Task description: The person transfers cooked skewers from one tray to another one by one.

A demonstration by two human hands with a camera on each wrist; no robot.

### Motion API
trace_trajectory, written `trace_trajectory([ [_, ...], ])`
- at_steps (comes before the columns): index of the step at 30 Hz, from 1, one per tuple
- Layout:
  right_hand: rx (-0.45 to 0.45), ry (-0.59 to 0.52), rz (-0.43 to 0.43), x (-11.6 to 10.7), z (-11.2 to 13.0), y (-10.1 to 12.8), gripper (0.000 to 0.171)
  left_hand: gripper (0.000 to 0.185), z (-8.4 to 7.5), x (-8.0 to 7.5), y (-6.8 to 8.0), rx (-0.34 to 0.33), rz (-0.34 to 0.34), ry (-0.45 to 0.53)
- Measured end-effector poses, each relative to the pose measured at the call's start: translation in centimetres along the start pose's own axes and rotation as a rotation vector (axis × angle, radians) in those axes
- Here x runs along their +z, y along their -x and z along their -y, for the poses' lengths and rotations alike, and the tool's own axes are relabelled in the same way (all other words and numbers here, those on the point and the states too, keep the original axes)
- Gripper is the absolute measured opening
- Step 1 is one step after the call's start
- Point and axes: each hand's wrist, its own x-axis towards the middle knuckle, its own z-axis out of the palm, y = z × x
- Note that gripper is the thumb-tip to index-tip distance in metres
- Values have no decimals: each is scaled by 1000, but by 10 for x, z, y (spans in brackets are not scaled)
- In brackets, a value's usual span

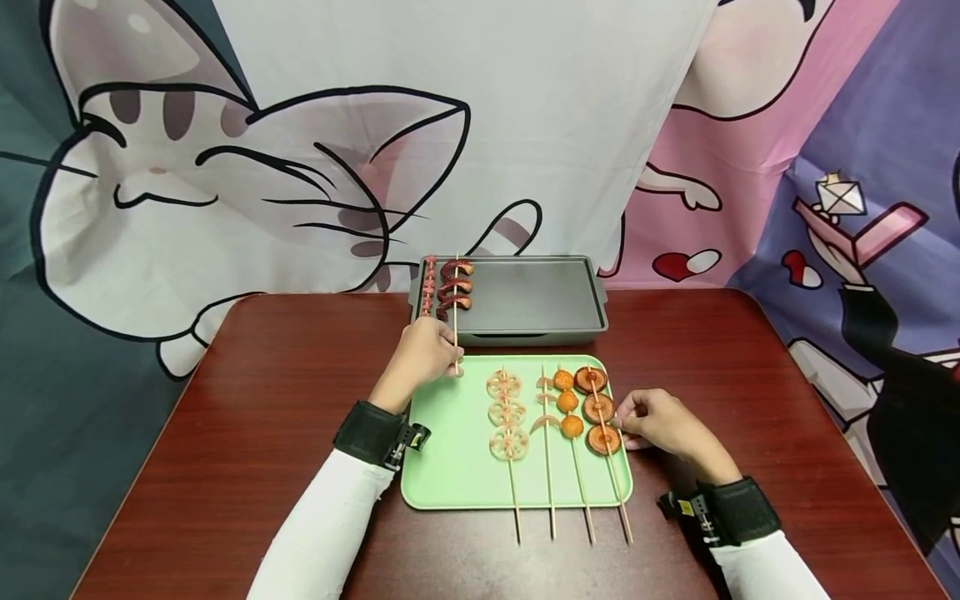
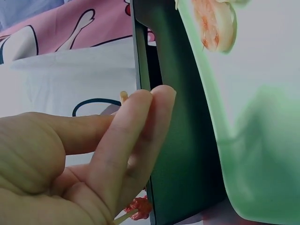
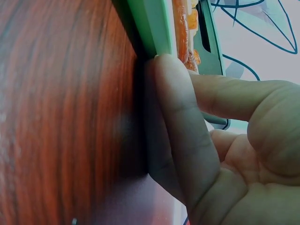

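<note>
In the head view my left hand [image 1: 429, 348] pinches the stick of a skewer with dark red, curved pieces [image 1: 455, 285], held over the left part of a grey rectangular pan [image 1: 532, 296]. The stick's end [image 2: 123, 96] pokes out by my fingertips in the left wrist view. Beside it in the pan lies a skewer of small red pieces [image 1: 428, 285]. My right hand [image 1: 660, 423] grips the right edge of a light green tray [image 1: 450, 467] between thumb and fingers. Nearest to it on the tray is a skewer of round brown slices [image 1: 597, 407].
Also on the tray are skewers of pale lotus-root-like slices [image 1: 508, 443], thin curved pieces [image 1: 545, 423] and orange balls [image 1: 572, 427]. Their sticks overhang the tray's front edge. The brown wooden table [image 1: 300, 433] carries everything, and a printed cloth [image 1: 540, 125] hangs behind it.
</note>
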Motion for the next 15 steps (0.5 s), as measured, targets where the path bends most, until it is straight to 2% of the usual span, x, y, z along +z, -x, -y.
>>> trace_trajectory([
  [7,-2,1,4,0,1,0,10,24,2,-3,0,-18,16,74],
  [15,1,-1,11,0,2,1,11,26,4,-7,0,-23,45,212],
])
